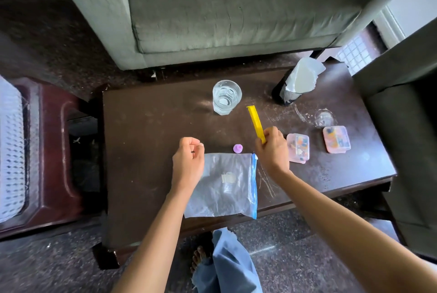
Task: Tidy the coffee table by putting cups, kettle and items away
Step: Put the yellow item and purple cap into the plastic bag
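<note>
My right hand [272, 148] grips the near end of a long yellow plastic strip [255, 120] that points away over the dark coffee table [146, 132]. My left hand [190, 155] is curled into a loose fist above the left top corner of a clear zip bag [224, 186] with a blue seal edge; nothing shows in its fingers. A small purple cap [237, 148] lies just beyond the bag. A glass of water [225, 97] stands at the table's far middle.
Two pink lidded boxes [298, 148] [336, 139] lie right of my right hand. A small clear glass object [323, 117] and a black mesh holder with white paper [289, 90] stand at the far right. A grey sofa [212, 9] lies beyond, a maroon stool [54, 151] at left.
</note>
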The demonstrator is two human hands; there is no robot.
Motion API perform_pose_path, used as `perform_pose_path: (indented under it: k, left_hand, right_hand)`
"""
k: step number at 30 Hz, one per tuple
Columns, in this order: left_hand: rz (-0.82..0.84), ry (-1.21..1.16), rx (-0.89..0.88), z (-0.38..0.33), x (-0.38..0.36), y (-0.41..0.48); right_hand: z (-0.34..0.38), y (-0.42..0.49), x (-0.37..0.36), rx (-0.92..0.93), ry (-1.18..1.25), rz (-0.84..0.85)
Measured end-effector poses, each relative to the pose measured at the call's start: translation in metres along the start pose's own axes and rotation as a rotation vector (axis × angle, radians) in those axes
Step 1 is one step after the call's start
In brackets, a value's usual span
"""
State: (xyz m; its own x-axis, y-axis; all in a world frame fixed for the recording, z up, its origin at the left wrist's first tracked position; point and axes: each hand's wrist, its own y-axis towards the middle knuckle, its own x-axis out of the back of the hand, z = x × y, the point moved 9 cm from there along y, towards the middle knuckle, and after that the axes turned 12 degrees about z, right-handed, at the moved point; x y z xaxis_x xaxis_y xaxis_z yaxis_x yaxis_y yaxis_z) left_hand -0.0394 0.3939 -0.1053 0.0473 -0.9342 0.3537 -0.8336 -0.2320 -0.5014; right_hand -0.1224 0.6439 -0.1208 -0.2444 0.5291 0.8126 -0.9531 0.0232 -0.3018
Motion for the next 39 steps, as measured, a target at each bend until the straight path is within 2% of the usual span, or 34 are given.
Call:
perform_pose_path:
  k: [3,9,15,20,26,30,36,39]
  left_hand:
    - [-0.066,-0.026,0.007,0.002,0.034,-0.005]
    - [-0.235,-0.118,0.025,0.03,0.121,-0.019]
    - [-0.416,-0.206,0.037,0.066,0.201,-0.035]
    - [-0.511,-0.222,0.065,0.082,0.244,-0.042]
    - [-0.579,-0.249,0.124,0.1,0.268,-0.037]
    - [-0.525,-0.219,0.144,0.107,0.271,-0.018]
    - [-0.523,-0.247,0.143,0.115,0.273,0.002]
    - [-0.519,-0.283,0.169,0.122,0.272,0.012]
  right_hand:
    - [0.06,-0.014,0.006,0.213,0.005,-0.01]
    - [0.215,-0.021,-0.031,0.55,0.041,0.109]
    - [0.353,-0.044,-0.1,0.744,0.067,0.244]
    - [0.44,-0.064,-0.154,0.862,0.001,0.393]
    - [0.516,-0.068,-0.212,0.959,-0.154,0.492]
    - [0.547,-0.065,-0.25,0.974,-0.361,0.558]
    - [0.566,-0.074,-0.29,0.995,-0.63,0.592]
    - [0.571,-0.077,-0.301,0.993,-0.74,0.528]
